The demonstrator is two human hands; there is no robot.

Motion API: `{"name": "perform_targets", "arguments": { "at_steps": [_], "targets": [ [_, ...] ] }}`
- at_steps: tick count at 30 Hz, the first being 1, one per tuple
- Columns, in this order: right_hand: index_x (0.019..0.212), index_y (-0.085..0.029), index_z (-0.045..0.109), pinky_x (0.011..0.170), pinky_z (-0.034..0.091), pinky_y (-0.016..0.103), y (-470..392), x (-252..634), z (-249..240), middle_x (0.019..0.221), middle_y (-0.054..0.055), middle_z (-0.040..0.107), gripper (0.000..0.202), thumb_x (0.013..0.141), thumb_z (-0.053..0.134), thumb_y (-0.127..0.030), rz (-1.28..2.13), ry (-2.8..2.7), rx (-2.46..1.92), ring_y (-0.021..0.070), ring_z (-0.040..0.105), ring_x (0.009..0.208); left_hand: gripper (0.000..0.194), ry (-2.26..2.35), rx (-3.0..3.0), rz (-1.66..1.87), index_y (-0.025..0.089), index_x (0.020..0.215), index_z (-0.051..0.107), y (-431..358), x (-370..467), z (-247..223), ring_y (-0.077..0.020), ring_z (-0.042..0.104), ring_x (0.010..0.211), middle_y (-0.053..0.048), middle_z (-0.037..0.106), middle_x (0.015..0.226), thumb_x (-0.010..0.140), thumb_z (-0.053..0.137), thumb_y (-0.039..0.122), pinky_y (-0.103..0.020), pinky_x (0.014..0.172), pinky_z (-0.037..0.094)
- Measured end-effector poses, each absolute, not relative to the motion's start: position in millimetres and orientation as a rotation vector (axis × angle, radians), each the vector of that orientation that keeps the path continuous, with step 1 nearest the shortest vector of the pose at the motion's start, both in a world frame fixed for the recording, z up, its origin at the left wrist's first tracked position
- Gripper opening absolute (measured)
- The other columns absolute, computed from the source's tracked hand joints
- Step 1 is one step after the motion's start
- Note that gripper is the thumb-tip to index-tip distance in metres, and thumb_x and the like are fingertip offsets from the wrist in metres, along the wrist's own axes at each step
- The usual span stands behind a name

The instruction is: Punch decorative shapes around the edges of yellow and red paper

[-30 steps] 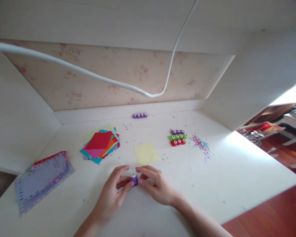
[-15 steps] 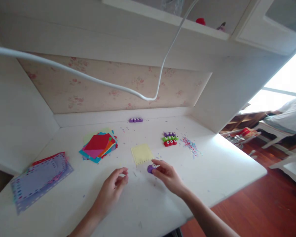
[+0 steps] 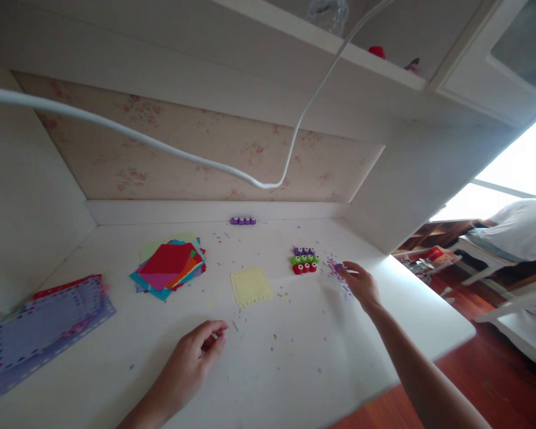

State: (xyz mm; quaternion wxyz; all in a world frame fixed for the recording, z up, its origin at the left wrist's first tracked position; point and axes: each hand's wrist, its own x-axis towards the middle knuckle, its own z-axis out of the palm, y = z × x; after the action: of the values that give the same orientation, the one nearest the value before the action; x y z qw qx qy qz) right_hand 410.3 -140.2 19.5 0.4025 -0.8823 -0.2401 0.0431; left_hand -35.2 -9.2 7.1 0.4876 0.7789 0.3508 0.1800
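My right hand (image 3: 360, 285) grips a small purple craft punch (image 3: 340, 267) with a white part. It holds the punch over a pile of tiny paper confetti (image 3: 346, 290) on the right of the white table. My left hand (image 3: 196, 351) rests low at centre-left, its fingers loosely curled and the thumb slightly apart, with nothing seen in it. Just beyond it lies a pale yellow paper square (image 3: 251, 286) with punched edges. Rows of red, green and purple punches (image 3: 304, 260) stand to the left of my right hand.
More purple punches (image 3: 243, 220) line the back wall. Coloured paper sheets (image 3: 167, 265) are stacked at the left. Nearer, purple punched sheets (image 3: 44, 333) lie in a pile. Paper bits dot the table (image 3: 277, 381). A white cable (image 3: 178, 152) hangs across the view.
My right hand has moved right and away from me with the purple punch, from beside the yellow paper to the confetti pile. My left hand has stayed nearly in place.
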Motion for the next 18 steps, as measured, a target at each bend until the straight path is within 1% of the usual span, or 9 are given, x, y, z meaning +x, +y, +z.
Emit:
{"name": "perform_targets", "arguments": {
  "at_steps": [2, 5, 8, 12, 14, 18],
  "targets": [
    [0.111, -0.018, 0.069, 0.057, 0.048, 0.031, -129.0, 410.4, 23.3, 0.078, 0.01, 0.074, 0.057, 0.073, 0.062, -0.06, 0.072, -0.651, -2.232, 0.0245, 0.069, 0.067, 0.032, 0.849, 1.904, 0.43, 0.022, 0.107, 0.063, -9.0, -35.4, 7.4, -0.0165, 0.064, 0.08, -0.003, 0.069, 0.088, 0.093, 0.047, 0.046, -0.025, 0.076, 0.051],
    [0.114, -0.018, 0.067, 0.061, 0.05, 0.03, -105.5, 404.6, 36.5, 0.087, 0.01, 0.074, 0.057, 0.078, 0.056, -0.061, 0.023, -0.787, -2.224, 0.0237, 0.069, 0.075, 0.029, 0.826, 1.923, 0.411, 0.023, 0.103, 0.064, -9.3, -34.7, 7.6, -0.016, 0.064, 0.081, -0.002, 0.069, 0.091, 0.094, 0.047, 0.044, -0.025, 0.076, 0.05],
    [0.108, -0.022, 0.069, 0.07, 0.049, 0.029, -74.4, 395.1, 51.8, 0.093, 0.006, 0.074, 0.046, 0.08, 0.057, -0.057, 0.007, -0.998, -2.237, 0.0219, 0.069, 0.084, 0.027, 0.813, 1.951, 0.408, 0.024, 0.103, 0.064, -8.9, -33.8, 7.3, -0.0159, 0.063, 0.085, -0.002, 0.068, 0.097, 0.094, 0.047, 0.043, -0.025, 0.078, 0.05],
    [0.094, -0.025, 0.074, 0.076, 0.047, 0.029, -29.1, 381.0, 60.0, 0.091, 0.004, 0.074, 0.029, 0.079, 0.062, -0.047, 0.017, -1.271, -2.306, 0.0216, 0.067, 0.086, 0.025, 0.803, 1.976, 0.394, 0.024, 0.102, 0.064, -7.6, -33.9, 8.5, -0.0157, 0.063, 0.086, -0.002, 0.068, 0.098, 0.095, 0.046, 0.041, -0.025, 0.08, 0.049],
    [0.09, -0.025, 0.075, 0.077, 0.046, 0.03, -10.4, 374.8, 57.6, 0.091, 0.006, 0.074, 0.023, 0.077, 0.064, -0.042, 0.017, -1.366, -2.354, 0.0233, 0.066, 0.088, 0.025, 0.793, 1.984, 0.388, 0.023, 0.102, 0.064, -7.0, -34.8, 9.9, -0.0154, 0.063, 0.085, -0.002, 0.068, 0.097, 0.095, 0.046, 0.04, -0.025, 0.08, 0.049],
    [0.079, -0.021, 0.075, 0.083, 0.045, 0.035, 10.4, 367.3, 47.4, 0.099, 0.011, 0.072, 0.015, 0.071, 0.069, -0.033, -0.017, -1.46, -2.448, 0.029, 0.062, 0.101, 0.024, 0.768, 1.99, 0.388, 0.023, 0.102, 0.064, -6.2, -36.4, 13.3, -0.0155, 0.063, 0.086, -0.002, 0.068, 0.098, 0.096, 0.045, 0.038, -0.025, 0.081, 0.049]
  ]
}}
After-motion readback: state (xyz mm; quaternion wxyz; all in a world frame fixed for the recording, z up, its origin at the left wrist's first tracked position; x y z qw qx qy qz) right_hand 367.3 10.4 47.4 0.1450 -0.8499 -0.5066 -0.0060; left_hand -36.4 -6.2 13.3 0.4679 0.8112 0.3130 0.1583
